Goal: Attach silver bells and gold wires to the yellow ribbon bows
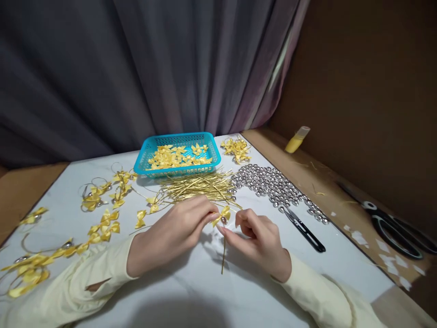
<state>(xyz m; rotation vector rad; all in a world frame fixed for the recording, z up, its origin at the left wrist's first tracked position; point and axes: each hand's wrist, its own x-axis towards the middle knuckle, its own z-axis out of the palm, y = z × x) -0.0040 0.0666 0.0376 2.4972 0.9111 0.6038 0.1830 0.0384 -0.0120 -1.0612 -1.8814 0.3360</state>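
On the white table (205, 291), close to its middle, both hands meet over one small yellow satin ribbon bow (223, 213) with a silver bead (223, 220) at its knot. The left hand (174, 234) is closed in a pinch, its fingertips (210, 216) gripping the left loop of the bow. The right hand (259, 239) is also closed in a pinch, thumb and forefinger meeting just below the bead, where a thin gold wire stem (223, 255) runs down toward the person and lies on the table.

To do this step well, I judge the bow should be kept flat and square between the left fingertips so its loops do not crush, while the right hand works the wire tight against the bead, close to the knot, without kinking the stem.

Just behind the hands lies a loose bundle of thin gold wires (201, 187), and behind that a turquoise plastic mesh basket (177, 139) holding more yellow bows. A spread of silver beads (273, 184) lies to the right, with small black thread snips (303, 230) beside it. Finished yellow bows on wire loops (99, 196) are scattered across the left of the table. Large black-handled scissors (392, 225) rest on the brown ledge at the right, well apart from the hands.
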